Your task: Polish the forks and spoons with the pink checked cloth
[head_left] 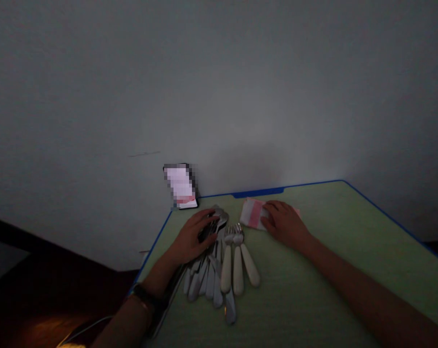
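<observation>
My left hand (194, 238) rests over the upper part of a pile of metal cutlery (210, 285), its thumb and fingers apart around the heads of some spoons (220, 215). Handles fan out below it toward me. Several forks with cream handles (237, 270) lie to the right of the pile, tines pointing away. My right hand (284, 223) lies on the right side of a folded white and pink cloth (254, 213), fingers loosely curved and thumb apart. The hand covers part of the cloth.
The pale green table (323, 280) has a blue edge and stands against a grey wall (219, 87). A phone (181, 186) with a lit, blurred screen leans at the back left corner. A dark long strip (168, 302) lies left of the cutlery, partly behind my wrist.
</observation>
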The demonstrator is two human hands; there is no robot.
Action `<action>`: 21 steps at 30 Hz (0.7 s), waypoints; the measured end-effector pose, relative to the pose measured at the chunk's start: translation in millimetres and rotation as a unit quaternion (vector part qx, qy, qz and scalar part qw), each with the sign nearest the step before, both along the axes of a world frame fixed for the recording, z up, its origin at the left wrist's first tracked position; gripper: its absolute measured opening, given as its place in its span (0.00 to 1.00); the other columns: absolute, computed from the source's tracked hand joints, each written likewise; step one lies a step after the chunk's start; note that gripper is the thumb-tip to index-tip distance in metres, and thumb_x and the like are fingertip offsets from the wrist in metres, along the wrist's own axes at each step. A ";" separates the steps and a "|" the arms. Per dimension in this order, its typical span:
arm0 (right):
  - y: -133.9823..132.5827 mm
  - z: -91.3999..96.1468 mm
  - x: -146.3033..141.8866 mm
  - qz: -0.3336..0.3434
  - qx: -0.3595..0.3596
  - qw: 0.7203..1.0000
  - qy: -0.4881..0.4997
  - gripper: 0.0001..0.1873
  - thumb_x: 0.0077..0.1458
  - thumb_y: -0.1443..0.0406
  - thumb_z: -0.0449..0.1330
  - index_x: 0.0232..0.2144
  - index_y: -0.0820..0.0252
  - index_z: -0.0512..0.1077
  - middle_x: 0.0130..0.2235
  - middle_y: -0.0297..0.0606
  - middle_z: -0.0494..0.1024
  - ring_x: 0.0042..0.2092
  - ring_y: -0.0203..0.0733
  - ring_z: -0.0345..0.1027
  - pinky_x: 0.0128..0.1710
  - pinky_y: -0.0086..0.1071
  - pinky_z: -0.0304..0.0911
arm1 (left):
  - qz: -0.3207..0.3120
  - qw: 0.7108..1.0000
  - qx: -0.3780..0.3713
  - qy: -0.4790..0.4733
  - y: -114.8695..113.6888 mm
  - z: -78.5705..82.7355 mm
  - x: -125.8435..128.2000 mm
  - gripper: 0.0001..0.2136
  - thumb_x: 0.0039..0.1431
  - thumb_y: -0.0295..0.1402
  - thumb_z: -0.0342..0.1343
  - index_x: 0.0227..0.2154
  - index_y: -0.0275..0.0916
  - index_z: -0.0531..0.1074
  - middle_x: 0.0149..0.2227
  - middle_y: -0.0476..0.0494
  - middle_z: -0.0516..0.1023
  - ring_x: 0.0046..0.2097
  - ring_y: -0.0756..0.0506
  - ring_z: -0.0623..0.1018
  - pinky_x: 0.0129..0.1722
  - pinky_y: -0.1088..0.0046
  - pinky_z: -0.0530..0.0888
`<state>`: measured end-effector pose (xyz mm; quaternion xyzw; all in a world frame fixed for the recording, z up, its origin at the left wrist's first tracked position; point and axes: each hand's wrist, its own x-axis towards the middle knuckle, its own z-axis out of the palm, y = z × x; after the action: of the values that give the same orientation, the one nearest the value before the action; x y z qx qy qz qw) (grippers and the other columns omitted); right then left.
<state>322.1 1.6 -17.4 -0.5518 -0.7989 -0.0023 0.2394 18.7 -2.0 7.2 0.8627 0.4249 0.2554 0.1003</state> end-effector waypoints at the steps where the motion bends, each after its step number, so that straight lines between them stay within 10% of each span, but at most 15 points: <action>1: 0.2 0.0 -0.1 -0.001 -0.001 1.000 0.000 0.21 0.57 0.58 0.49 0.50 0.60 0.64 0.50 0.46 0.69 0.52 0.47 0.59 0.52 0.42 0.54 | -0.001 1.000 0.001 0.016 0.4 -0.8 0.5 0.20 0.57 0.37 0.52 0.53 0.44 0.64 0.59 0.42 0.61 0.59 0.40 0.62 0.57 0.59 0.61; 10: 1.3 -0.6 -0.5 -0.003 -0.005 1.000 -0.005 0.21 0.57 0.58 0.48 0.50 0.60 0.64 0.50 0.46 0.69 0.53 0.47 0.59 0.52 0.42 0.54 | 0.122 0.991 0.039 0.032 8.7 -15.2 0.2 0.14 0.55 0.41 0.52 0.39 0.36 0.66 0.38 0.40 0.70 0.41 0.41 0.71 0.42 0.61 0.69; 21: 0.8 -0.4 0.0 0.001 -0.005 1.000 -0.006 0.22 0.57 0.58 0.48 0.51 0.60 0.64 0.51 0.46 0.68 0.53 0.48 0.58 0.52 0.43 0.53 | 0.088 0.996 0.010 0.014 13.5 -13.9 -2.2 0.11 0.54 0.38 0.53 0.19 0.39 0.68 0.33 0.43 0.73 0.38 0.43 0.72 0.42 0.66 0.68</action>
<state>322.2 2.4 -17.8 -0.5525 -0.8006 -0.0012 0.2317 16.4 11.5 -6.7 0.8264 0.4977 0.2556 0.0629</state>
